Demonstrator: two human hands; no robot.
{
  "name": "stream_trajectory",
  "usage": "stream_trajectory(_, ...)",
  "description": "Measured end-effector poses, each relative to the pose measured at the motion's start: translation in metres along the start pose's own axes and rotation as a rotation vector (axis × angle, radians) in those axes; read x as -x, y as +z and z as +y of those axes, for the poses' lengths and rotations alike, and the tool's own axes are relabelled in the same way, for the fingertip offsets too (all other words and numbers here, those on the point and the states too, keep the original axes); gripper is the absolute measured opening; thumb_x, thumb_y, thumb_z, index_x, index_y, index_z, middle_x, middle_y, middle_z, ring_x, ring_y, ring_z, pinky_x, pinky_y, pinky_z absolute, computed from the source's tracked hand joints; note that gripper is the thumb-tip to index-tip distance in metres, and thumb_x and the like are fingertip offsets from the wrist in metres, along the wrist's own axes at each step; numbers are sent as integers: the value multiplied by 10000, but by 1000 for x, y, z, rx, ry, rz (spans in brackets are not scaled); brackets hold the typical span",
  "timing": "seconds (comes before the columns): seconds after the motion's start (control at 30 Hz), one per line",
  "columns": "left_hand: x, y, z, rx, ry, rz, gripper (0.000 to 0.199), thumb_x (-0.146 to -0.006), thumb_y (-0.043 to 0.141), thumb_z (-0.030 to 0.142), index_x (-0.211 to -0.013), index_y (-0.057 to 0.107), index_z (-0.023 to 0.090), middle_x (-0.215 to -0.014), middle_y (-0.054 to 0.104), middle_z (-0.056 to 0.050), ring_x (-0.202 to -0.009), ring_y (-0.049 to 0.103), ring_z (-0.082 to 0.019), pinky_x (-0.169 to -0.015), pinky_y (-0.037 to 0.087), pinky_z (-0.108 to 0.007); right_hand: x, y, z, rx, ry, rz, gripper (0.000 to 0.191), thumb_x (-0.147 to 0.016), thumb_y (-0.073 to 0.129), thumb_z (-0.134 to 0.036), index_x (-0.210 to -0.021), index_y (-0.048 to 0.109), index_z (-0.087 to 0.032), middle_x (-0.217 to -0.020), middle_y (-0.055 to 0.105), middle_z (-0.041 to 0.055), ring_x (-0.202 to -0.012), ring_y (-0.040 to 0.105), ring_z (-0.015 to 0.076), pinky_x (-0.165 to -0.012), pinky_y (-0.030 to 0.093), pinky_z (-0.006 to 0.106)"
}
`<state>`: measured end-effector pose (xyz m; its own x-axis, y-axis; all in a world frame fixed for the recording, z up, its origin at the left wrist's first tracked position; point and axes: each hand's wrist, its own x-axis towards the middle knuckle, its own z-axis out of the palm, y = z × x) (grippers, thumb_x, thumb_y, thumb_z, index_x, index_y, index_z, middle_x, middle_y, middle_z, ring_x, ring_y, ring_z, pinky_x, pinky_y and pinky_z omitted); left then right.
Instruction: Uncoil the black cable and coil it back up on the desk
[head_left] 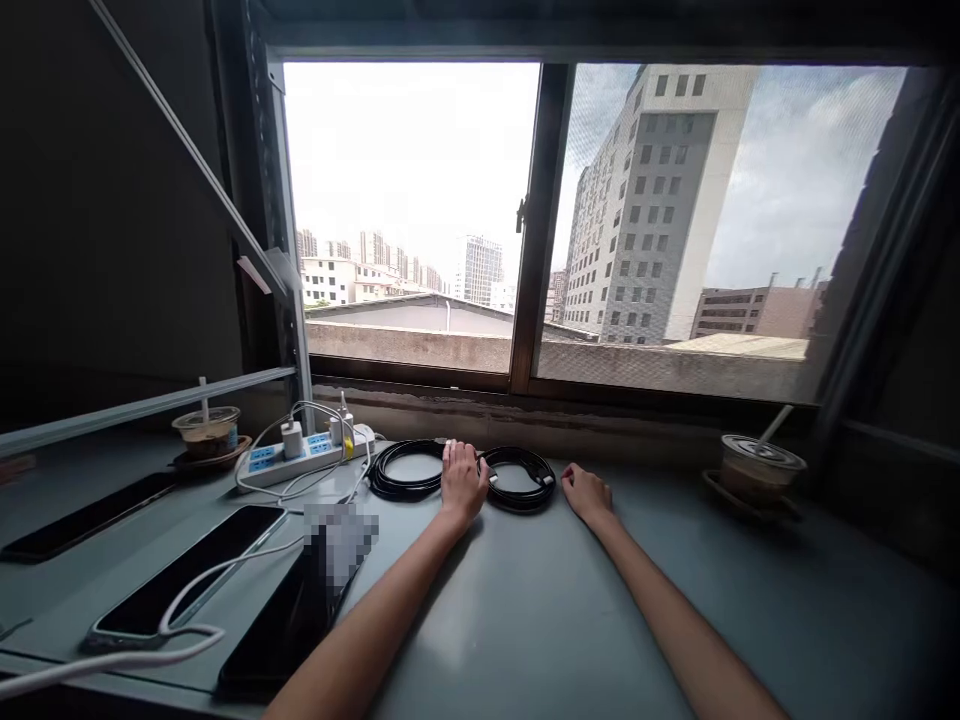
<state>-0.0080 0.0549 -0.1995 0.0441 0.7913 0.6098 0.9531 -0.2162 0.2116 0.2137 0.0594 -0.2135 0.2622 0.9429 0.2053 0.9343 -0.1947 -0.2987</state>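
Two coiled black cables lie side by side at the back of the grey table: a left coil (397,488) and a right coil (517,500), the latter with its connector ends showing inside the loop. My left hand (463,480) rests palm down between them, its fingers stretched forward over the right edge of the left coil. Its thumb is near the left edge of the right coil. Just right of that coil, my right hand (587,492) rests on the table with the fingers curled in. I see nothing in it, and it looks apart from the cable.
A white power strip (307,455) with chargers and white cords stands at the back left. Three phones, including a middle one (191,570), lie on the left. Drink cups stand at far left (210,432) and right (759,470). Behind is a window (525,230).
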Motion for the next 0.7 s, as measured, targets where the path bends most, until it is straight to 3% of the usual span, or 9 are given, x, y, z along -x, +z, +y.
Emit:
stream_trajectory(0.1, -8, 0, -17, -91, -113, 4, 375, -888, 303, 225, -1146, 515, 54, -1296, 466, -187, -1335, 255, -289, -1105, 146, -448, 0, -1, -1, -12, 5, -1, 246, -886, 370, -246, -974, 597, -216, -961, 664, 65, -937, 603, 226, -697, 379, 282)
stream_trajectory(0.23, -12, 2, -34, -206, -259, -63, 514, -863, 376, 227, -1265, 408, -92, -1383, 324, -307, -1344, 189, -397, -1080, 113, -526, 1, -1, -1, -15, 8, -12, 247, -885, 363, -244, -977, 591, -218, -964, 664, 66, -939, 601, 233, -693, 373, 287)
stream_trajectory(0.3, -9, 3, -37, -241, -282, -107, 565, -873, 390, 297, -1257, 414, -117, -1364, 340, -327, -1330, 202, -422, -1068, 112, -542, 2, -2, 0, -11, 8, -19, 250, -886, 359, -247, -979, 588, -217, -967, 663, 67, -937, 601, 234, -685, 370, 287)
stream_trajectory(0.4, -4, 5, -36, -261, -239, -176, 510, -885, 385, 340, -1182, 529, -48, -1298, 456, -267, -1296, 289, -393, -1062, 148, -511, 2, -2, 0, -5, 5, -24, 255, -887, 353, -255, -984, 585, -218, -979, 660, 67, -936, 601, 236, -674, 367, 288)
stream_trajectory(0.53, -2, 6, -33, -262, -190, -253, 390, -898, 340, 231, -1101, 601, 23, -1172, 557, -202, -1145, 472, -308, -964, 316, -402, 1, -2, 0, -4, 2, -17, 255, -888, 354, -256, -976, 591, -222, -969, 663, 60, -936, 601, 233, -670, 364, 286)
stream_trajectory(0.7, -5, 3, -30, -282, -161, -288, 375, -887, 305, 120, -1096, 600, 19, -1151, 545, -204, -1085, 501, -265, -908, 349, -339, 1, -1, -1, -14, 1, -5, 243, -888, 369, -256, -964, 597, -219, -956, 667, 61, -930, 605, 224, -662, 360, 280)
